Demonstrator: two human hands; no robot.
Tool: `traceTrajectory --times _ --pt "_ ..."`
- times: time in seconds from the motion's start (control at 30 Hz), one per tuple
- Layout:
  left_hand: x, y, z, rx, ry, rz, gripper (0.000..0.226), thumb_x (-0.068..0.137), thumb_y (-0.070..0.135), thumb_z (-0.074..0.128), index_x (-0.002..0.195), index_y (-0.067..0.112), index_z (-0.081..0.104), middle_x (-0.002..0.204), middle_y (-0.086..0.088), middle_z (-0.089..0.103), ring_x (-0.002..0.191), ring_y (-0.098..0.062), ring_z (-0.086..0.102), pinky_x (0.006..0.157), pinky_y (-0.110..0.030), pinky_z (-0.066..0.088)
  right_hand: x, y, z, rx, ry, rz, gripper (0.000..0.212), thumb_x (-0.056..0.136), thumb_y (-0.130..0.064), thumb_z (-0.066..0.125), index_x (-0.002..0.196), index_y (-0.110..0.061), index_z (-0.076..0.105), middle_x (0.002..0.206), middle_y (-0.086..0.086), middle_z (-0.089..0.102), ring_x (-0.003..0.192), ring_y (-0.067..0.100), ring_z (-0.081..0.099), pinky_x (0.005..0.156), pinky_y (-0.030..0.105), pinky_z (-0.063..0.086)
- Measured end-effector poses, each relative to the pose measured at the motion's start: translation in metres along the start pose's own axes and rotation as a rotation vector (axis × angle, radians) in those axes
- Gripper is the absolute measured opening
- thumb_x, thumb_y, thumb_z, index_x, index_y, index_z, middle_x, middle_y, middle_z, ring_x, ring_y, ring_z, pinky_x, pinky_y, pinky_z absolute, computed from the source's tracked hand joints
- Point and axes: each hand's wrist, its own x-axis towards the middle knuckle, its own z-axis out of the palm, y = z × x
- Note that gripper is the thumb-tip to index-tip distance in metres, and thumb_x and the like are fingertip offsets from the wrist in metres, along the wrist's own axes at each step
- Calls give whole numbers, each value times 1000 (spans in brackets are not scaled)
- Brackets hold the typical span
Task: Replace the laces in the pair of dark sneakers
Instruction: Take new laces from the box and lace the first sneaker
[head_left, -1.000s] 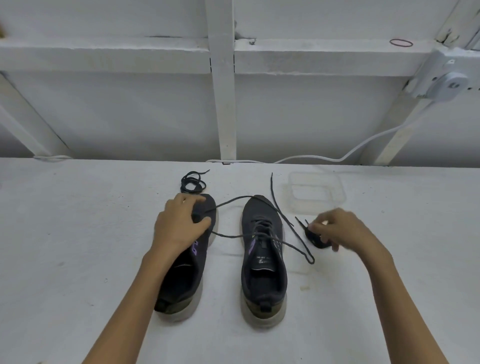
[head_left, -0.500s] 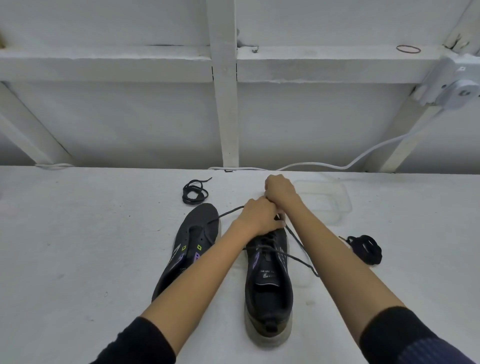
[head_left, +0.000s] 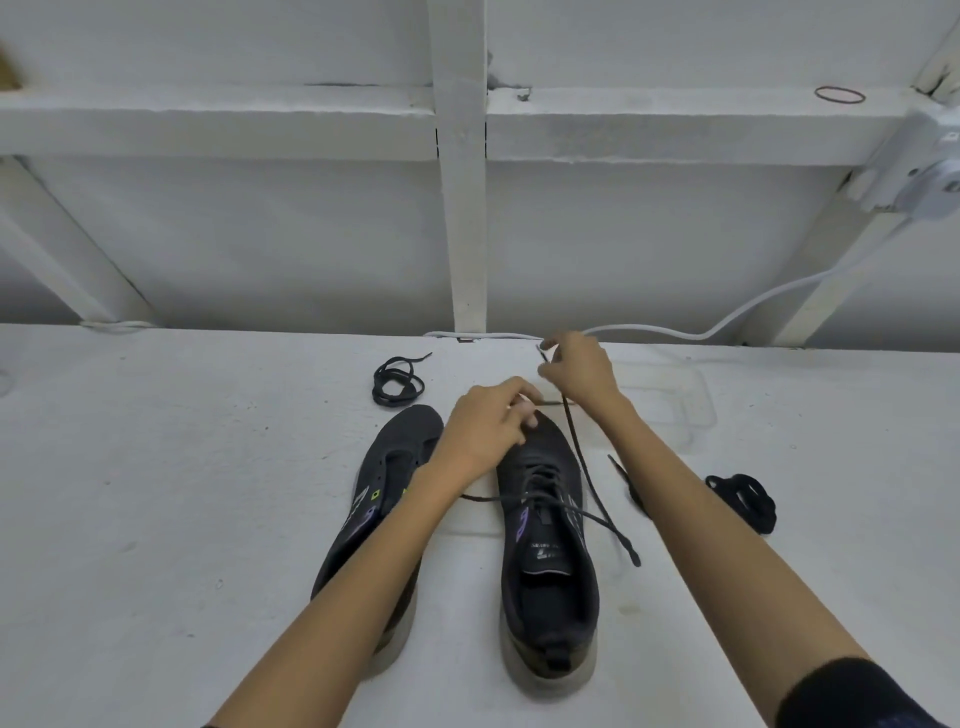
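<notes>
The right hand (head_left: 582, 371) is pinching the lace (head_left: 584, 467) beside the far edge of the table (head_left: 260, 364). The left hand (head_left: 485, 423) is pinching it over the toe of the sneaker (head_left: 545, 582).

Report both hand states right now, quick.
Left hand: closed, pinching the black lace above the toe of the laced sneaker.
Right hand: closed, pinching the same lace further along, beyond the toe.

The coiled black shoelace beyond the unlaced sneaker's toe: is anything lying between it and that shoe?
Nothing visible does. The coiled black shoelace lies just past the toe of the unlaced dark knit sneaker, with only bare white tabletop between them.
</notes>
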Motion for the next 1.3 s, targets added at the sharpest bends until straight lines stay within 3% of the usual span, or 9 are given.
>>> traceTrajectory --times 0.17,0.3,0.4,0.47,0.63,0.83,0.97,1.13,1.3 --pt "-41 -1 -37 -314 54 -117 33 99 1 39 107 16 67 86 3 66 61 -15 66 74 -25 53 -80 -23 -64 720 -8 -32 18 85 5 56 83 -4 71 78 7 70 55 21 57 54 26 50" --pt "-74 6 -43 -409 21 -173 25 96 4 48 95 10 72 66 12 62 58 -6 52 73 -32 50 -155 -10 -83 766 -350 -47 4 87 -7 69 87 -4 72 56 -6 58 48 10 38 49 17 30" --pt "-91 14 -37 -397 -36 -159 15 94 15 59 89 9 72 75 -7 66 64 -7 50 65 -21 46 -185 10 -64 703 -533 27 7 83 -16 75 80 -11 77 65 -4 63 49 8 32 48 15 26" --pt "-96 14 -32 -400 -58 -144 13 92 17 64 86 8 71 68 -14 54 62 -11 45 61 -15 41 -194 23 -49 704 -484 110 7 82 -18 76 80 -11 78 67 -7 66 49 6 31 47 13 26" --pt "-100 5 -20 -369 -70 -170 13 89 22 69 85 10 73 53 7 33 56 -8 39 60 -12 38 -191 36 -31 808 -266 191 5 82 -18 76 79 -14 78 78 4 67 47 5 36 48 13 28" --pt "-103 -7 -13 -248 -49 -172 11 87 30 70 80 22 74 56 7 41 59 -8 39 66 -22 37 -181 52 -18 550 -100 4 10 78 -13 80 77 -23 80 78 -7 75 69 5 64 66 16 46" --pt "-103 -5 -9 -177 -22 -152 8 88 22 69 82 19 74 73 14 68 56 2 48 63 -10 38 -179 57 -21 319 -73 -161 12 77 -14 81 78 -26 81 70 -6 67 64 0 56 60 10 37" --pt "-102 -8 -5 -158 -2 -185 8 89 23 68 82 20 72 69 18 66 53 1 53 61 -13 44 -173 55 -22 119 -65 -262 7 80 -21 79 79 -28 79 67 -16 58 65 -3 55 58 13 34" --pt "-102 -11 -1 -239 -11 -226 9 90 19 66 83 16 70 78 1 73 67 -11 70 62 -21 52 -167 47 -25 -36 -147 -308 7 86 -29 70 83 -31 76 69 -21 50 65 -3 49 63 26 39"
